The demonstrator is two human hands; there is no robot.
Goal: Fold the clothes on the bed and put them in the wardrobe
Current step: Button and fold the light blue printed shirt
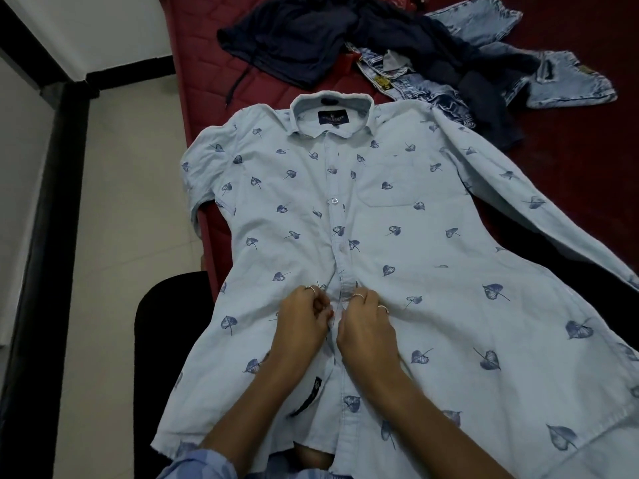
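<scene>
Maroon quilted bedding [570,140] covers the bed, with pale floor tiles [131,188] beyond its edge, and everything is placed here against the light blue leaf-print shirt [397,236] spread front-up across it. Nearest the camera, the shirt's hem drapes over the person's lap and off the mattress edge. Just above that, at the lower part of the button placket, both hands work side by side. The left hand [302,318] has its fingers curled in, pinching the placket edge on its side; the right hand [366,323] is likewise curled, its fingertips gripping the opposite edge, so the two almost touch over the seam. By my reading this is the buttoning step, closing the front before any folding begins.

Further up the shirt, a white button [334,200] sits fastened near the chest pocket, and the collar [332,110] lies flat at the far end. One sleeve runs out to the right across the bedding.

Beyond the collar lie a dark navy garment [294,39] and crumpled light denim jeans [501,74], not yet folded.

Next, the pinched edges need lining up so the button passes its hole, then the fabric smoothed flat.
</scene>
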